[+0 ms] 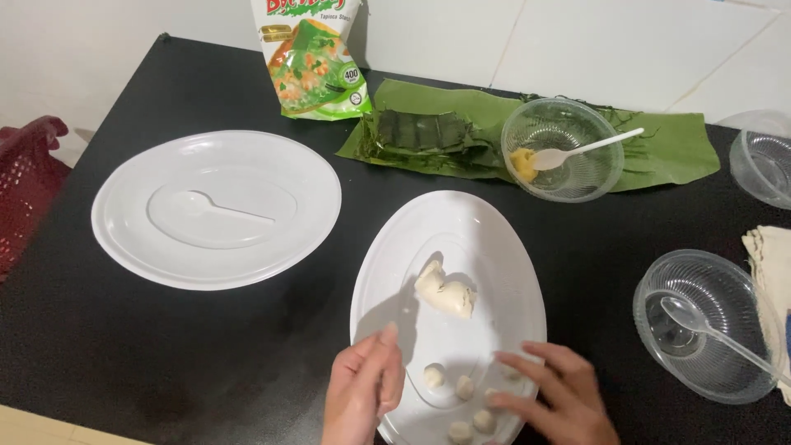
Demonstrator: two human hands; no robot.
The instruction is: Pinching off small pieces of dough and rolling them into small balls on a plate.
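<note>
Observed on black table: near white oval plate bearing large dough lump at centre and several small dough pieces toward near rim. Left hand at plate's near-left edge, fingers curled together around a thin utensil (kind not discernible), tip pointing up toward the lump. Right hand resting flat, fingers spread apart, fingertips touching the small pieces, holding nothing. Second white plate to the left. Beyond: banana leaf, folded leaf parcel, clear bowl containing yellow paste and white spoon. Another clear bowl with clear spoon at right.
</note>
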